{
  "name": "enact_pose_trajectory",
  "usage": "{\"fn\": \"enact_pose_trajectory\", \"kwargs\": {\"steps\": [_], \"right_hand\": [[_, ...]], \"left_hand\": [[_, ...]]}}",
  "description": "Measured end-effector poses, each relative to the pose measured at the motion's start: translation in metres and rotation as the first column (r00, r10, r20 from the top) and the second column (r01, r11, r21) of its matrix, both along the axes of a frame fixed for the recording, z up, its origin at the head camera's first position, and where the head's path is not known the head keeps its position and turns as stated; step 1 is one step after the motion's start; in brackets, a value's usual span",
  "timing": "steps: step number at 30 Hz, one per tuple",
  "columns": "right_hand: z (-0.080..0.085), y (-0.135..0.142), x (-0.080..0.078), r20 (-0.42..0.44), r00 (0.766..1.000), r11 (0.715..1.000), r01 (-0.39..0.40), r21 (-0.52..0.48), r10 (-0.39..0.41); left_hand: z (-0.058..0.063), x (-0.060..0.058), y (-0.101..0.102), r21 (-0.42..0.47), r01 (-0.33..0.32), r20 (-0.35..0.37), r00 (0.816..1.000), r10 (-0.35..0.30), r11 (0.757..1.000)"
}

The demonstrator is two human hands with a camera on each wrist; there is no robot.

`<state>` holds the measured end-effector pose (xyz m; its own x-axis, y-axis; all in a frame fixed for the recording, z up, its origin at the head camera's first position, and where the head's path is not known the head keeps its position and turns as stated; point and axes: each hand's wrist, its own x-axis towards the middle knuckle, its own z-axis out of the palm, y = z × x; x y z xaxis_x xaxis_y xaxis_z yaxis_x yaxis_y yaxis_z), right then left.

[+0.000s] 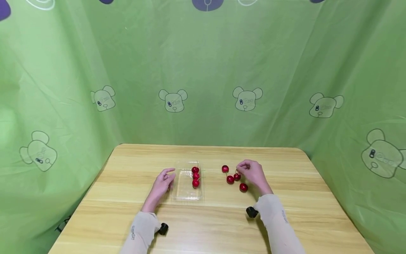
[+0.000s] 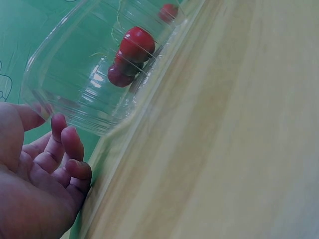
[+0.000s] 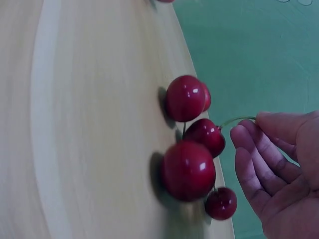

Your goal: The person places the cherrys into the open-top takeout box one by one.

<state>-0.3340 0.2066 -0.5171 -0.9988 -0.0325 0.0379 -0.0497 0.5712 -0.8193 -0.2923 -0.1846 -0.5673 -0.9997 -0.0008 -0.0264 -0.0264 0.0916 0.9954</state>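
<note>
My right hand point(image 1: 252, 173) pinches the thin green stem point(image 3: 237, 119) of a dark red cherry point(image 3: 207, 137) between thumb and fingertips. This cherry point(image 1: 237, 177) is low among several loose cherries on the tabletop, with one cherry point(image 1: 243, 187) nearer to me. A clear plastic box point(image 1: 185, 197) stands left of them. Three red cherries point(image 1: 195, 183) lie in a row along its right side. At the box's left wall is my left hand point(image 1: 162, 184), its fingers relaxed and holding nothing. In the left wrist view the fingertips point(image 2: 59, 121) are right at the box's rim.
The wooden table point(image 1: 215, 229) has rounded far corners. Behind it and at both sides hangs a green curtain point(image 1: 206, 123) printed with bear heads. A small black device point(image 1: 252, 212) sits at the right wrist, and a matching black device point(image 1: 163, 229) at the left.
</note>
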Motion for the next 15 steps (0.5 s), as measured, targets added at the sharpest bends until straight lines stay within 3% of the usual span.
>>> {"fn": "enact_pose_trajectory", "kwargs": {"steps": [6, 8, 13, 15], "right_hand": [[0.0, 0.009, 0.002, 0.02, 1.0, 0.999, 0.001, 0.034, -0.001], [0.0, 0.011, 0.003, 0.025, 1.0, 0.999, 0.0, 0.048, -0.001], [-0.002, 0.017, 0.003, 0.023, 1.0, 0.998, -0.013, 0.063, 0.012], [-0.002, 0.019, 0.002, 0.019, 1.0, 0.998, -0.015, 0.054, 0.014]], "left_hand": [[0.002, 0.001, 0.0, -0.012, 0.0, -0.002, 1.0, 0.0, 1.0], [0.008, 0.003, 0.0, -0.013, 0.011, 0.006, 1.0, -0.011, 1.0], [0.006, 0.002, 0.001, -0.003, 0.007, 0.012, 1.0, -0.007, 1.0], [0.0, -0.001, 0.001, -0.005, -0.003, 0.006, 1.0, 0.003, 1.0]]}}
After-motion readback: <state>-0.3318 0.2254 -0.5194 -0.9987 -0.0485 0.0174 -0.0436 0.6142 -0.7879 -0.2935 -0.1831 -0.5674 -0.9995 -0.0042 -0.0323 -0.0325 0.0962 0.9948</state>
